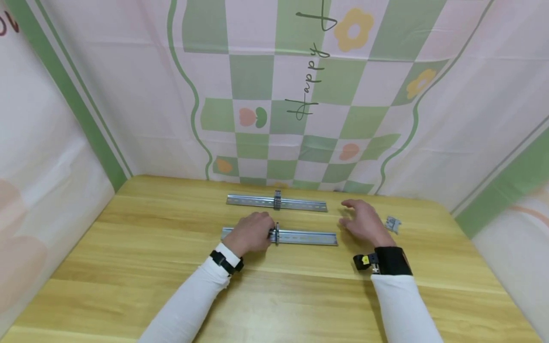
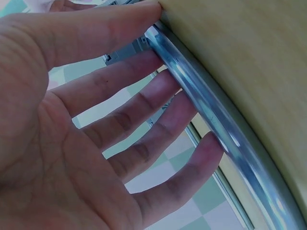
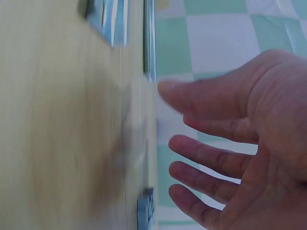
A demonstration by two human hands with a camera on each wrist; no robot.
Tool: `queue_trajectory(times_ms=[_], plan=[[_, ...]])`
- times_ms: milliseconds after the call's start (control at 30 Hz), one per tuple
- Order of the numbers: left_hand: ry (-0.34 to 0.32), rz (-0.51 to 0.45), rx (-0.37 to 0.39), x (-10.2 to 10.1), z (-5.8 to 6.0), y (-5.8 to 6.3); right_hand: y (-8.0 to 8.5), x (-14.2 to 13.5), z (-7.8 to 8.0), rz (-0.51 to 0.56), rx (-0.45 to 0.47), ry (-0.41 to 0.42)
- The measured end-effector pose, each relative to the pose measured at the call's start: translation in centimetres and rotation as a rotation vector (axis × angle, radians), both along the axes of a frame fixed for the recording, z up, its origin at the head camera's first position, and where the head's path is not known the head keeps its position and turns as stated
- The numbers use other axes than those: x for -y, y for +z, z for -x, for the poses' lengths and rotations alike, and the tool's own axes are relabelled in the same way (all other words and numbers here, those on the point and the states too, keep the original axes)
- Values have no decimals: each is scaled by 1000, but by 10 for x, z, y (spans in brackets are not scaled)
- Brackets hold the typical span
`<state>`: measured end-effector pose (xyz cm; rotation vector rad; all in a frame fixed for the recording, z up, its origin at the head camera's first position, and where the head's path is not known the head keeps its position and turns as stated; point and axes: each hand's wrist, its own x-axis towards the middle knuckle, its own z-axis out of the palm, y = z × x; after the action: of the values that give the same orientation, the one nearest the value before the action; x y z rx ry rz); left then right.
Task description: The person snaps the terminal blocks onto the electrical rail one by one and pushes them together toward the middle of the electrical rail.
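Note:
My left hand (image 1: 250,232) is over the near slotted metal DIN rail (image 1: 309,237), its fingers bent down at the rail. Thumb and forefinger pinch at a grey terminal block (image 2: 127,51) on the rail, partly hidden behind them; the other fingertips (image 2: 208,143) touch the rail's edge. A thin dark upright piece (image 1: 277,234) stands on the rail right beside this hand. My right hand (image 1: 364,224) hovers past the rails' right ends, fingers spread and relaxed, holding nothing. Nearest to it, on its right, lies a loose grey terminal block (image 1: 392,224).
A second DIN rail (image 1: 249,200) lies parallel behind the first, bearing grey terminal blocks (image 1: 277,200) near its middle. The wooden table (image 1: 274,295) ends at the back against a checked cloth (image 1: 287,143). Cloth walls also stand at left and right.

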<state>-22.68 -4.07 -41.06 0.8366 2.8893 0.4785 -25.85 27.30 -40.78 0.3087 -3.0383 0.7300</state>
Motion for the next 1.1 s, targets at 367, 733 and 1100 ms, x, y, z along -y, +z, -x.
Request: queue_trajectory(times_ms=[367, 733, 1100], plan=[[-53, 18, 19, 5, 4, 0, -5, -15, 1, -120, -77, -22], [-70, 82, 1, 7, 8, -4, -8, -19, 2, -178, 22, -42], [-94, 43, 19, 11, 11, -7, -11, -21, 0, -234, 83, -31]])
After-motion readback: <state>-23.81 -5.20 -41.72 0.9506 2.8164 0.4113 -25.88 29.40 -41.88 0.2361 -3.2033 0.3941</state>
